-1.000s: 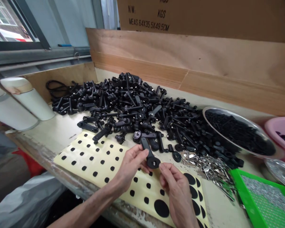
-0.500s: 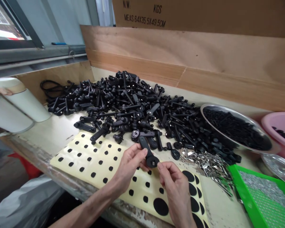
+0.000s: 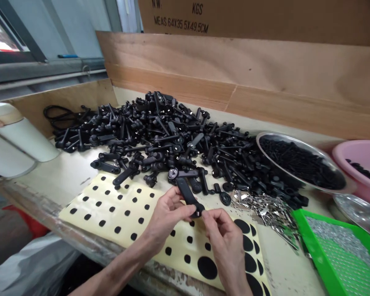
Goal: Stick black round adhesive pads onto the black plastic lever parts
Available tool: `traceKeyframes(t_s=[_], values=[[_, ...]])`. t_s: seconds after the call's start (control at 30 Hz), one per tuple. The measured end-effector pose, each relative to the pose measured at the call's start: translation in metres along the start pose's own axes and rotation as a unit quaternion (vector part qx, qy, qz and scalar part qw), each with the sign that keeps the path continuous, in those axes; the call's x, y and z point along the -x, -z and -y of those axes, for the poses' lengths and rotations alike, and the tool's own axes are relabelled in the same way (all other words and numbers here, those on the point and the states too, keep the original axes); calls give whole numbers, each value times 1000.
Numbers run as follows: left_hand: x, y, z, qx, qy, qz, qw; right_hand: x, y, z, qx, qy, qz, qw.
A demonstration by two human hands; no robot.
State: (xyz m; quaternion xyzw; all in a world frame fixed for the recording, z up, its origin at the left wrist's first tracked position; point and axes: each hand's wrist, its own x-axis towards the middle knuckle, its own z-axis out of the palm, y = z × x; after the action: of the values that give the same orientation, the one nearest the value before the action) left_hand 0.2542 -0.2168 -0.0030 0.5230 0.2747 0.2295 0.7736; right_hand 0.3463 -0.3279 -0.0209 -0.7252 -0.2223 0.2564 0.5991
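Observation:
My left hand (image 3: 168, 216) is closed around a black plastic crank arm (image 3: 186, 191), with the thumb across its wide near end. The arm's long end points up and away toward the pile. My right hand (image 3: 223, 236) is pinched, its fingertips right at the near end of the crank arm; anything between them is too small to make out. Beneath both hands lies a pale yellow sticker sheet (image 3: 109, 211) with small black dots and larger black circles. Just beyond the hands is a big heap of similar black crank parts (image 3: 160, 131).
Right of the heap are loose metal clips (image 3: 269, 211), a steel bowl of black pieces (image 3: 347, 186), a pink basin (image 3: 342, 154) and a green tray (image 3: 311, 242) of small shiny parts. White bottles (image 3: 38, 137) stand at left. Wooden boards (image 3: 185, 61) edge the back.
The crank arm has been tilted in my left hand, and the left thumb has shifted toward its near end. The view has moved slightly to the right.

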Motion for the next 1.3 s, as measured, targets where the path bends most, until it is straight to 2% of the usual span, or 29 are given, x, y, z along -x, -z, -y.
traceKeyframes(t_s=[0.17, 0.37, 0.43, 0.5, 0.57, 0.67, 0.8, 0.87, 1.03, 1.1, 1.13, 1.2, 1.27, 1.3], values=[[0, -3, 0, 1, -9, -16, 1000, 2, -1, 2, 16, 18, -5, 1000], [1, -4, -1, 11, -6, -9, 1000, 3, 0, 4, 39, 31, -6, 999], [1, -5, -3, 13, -5, -6, 1000, 2, 1, 2, 67, 56, -8, 996], [1, -5, -3, 15, -6, -8, 1000, 0, 3, -1, 117, 111, -12, 987], [1, -5, -3, 16, -8, -9, 1000, -1, 4, -5, 188, 181, -18, 965], [1, -5, -2, 10, -10, -16, 1000, -3, 4, -9, 306, 264, -39, 914], [0, -6, 0, -18, -25, -18, 999, -2, 4, -9, 436, 312, -87, 840], [-1, -6, 0, -19, -21, -19, 999, -1, 5, -8, 464, 313, -89, 824], [-3, -2, 2, -20, 15, -14, 1000, -6, 12, -13, 498, 303, -76, 809], [-3, 0, 2, -12, 16, -6, 1000, -10, 18, -14, 489, 296, -78, 817], [-2, 1, 2, -7, 16, -2, 1000, -12, 21, -13, 461, 289, -76, 836], [-2, 2, 3, 2, 13, 6, 1000, -14, 24, -10, 359, 265, -56, 893], [-1, 0, 3, 10, 9, 17, 1000, -13, 23, -4, 237, 223, -16, 945], [-1, -1, 4, 13, 9, 21, 1000, -12, 20, -1, 191, 200, 11, 961]])
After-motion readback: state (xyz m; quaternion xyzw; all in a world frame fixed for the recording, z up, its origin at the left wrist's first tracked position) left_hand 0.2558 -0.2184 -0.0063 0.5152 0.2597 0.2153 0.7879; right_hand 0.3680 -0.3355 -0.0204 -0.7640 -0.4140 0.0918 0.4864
